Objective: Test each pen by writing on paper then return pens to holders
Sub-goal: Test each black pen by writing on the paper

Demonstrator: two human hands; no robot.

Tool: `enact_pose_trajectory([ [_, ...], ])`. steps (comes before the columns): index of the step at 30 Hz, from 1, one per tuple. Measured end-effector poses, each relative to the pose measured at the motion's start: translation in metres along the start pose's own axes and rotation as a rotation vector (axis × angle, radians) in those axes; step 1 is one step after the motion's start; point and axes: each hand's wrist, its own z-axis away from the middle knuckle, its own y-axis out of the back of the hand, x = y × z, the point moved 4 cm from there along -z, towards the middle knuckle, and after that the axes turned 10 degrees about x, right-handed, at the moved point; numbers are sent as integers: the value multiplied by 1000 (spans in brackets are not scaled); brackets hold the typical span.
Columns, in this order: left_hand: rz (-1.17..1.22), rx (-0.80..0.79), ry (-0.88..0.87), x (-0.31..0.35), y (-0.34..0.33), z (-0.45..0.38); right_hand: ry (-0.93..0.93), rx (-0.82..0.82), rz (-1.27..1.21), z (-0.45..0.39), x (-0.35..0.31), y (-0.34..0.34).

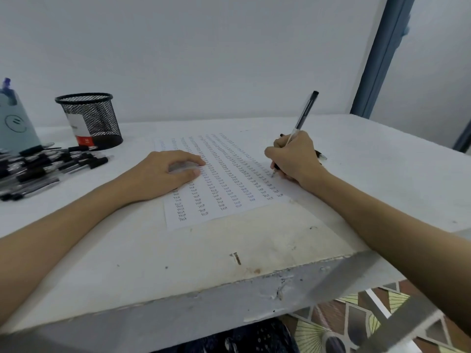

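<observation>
A: Pen (pixel 304 112) first. Where, and which way?

B: In the right hand (pixel 293 159), tip down on the paper (pixel 229 200) at the right-hand columns of "Test" words. Long axis runs from the tip up and away to the right, capped end toward the wall. Tilted, not upright, a normal writing slant.

A: Fingers?

B: Curled tight round the lower barrel, pinching it near the tip. A second pen looks tucked in the same hand, its end poking out to the right; can't tell how it's held.

A: Left hand (pixel 168 171)?

B: Flat on the sheet's left side, fingers straight and together. I'd judge it's pinning the paper so it doesn't slide under the strokes.

A: Rest?

B: Pile of pens (pixel 43 169) lying on the table (pixel 178 256) far left, well apart from the sheet. Mesh holder (pixel 89 118) behind the pile, pale holder (pixel 15 121) at the frame's edge. Mesh one looks penless, so the returning is probably mostly undone.
</observation>
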Motion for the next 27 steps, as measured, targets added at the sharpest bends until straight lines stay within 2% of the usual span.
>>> enact_pose_trajectory([
  [9, -17, -1, 10, 3, 0, 1, 36, -26, 42, 2, -1, -2],
  [27, 2, -3, 32, 0, 0, 1, 33, 31, 14, 1, 1, -1],
])
